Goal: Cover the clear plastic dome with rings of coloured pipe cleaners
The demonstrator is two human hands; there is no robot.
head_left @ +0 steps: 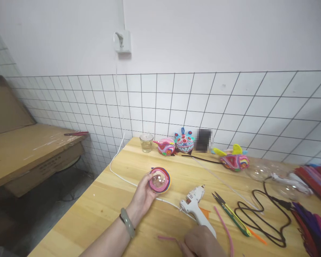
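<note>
Left hand [143,194] cups coiled ball [159,180]; right hand [202,242], frame-cut, probably clasps glue gun [196,207] handle.

A plain white wall [203,32] fills the upper half of the view, with a white wall socket [123,41] at about 11 o'clock and a thin white cable hanging down from it. Below, white square tiles with dark grout lines [230,103] run across to 3 o'clock. A light wooden tabletop [101,210] spreads over the lower half. At 9 o'clock stands a brown cardboard-coloured bench [21,150], over a dim grey floor [42,207] at 8 o'clock.
</note>
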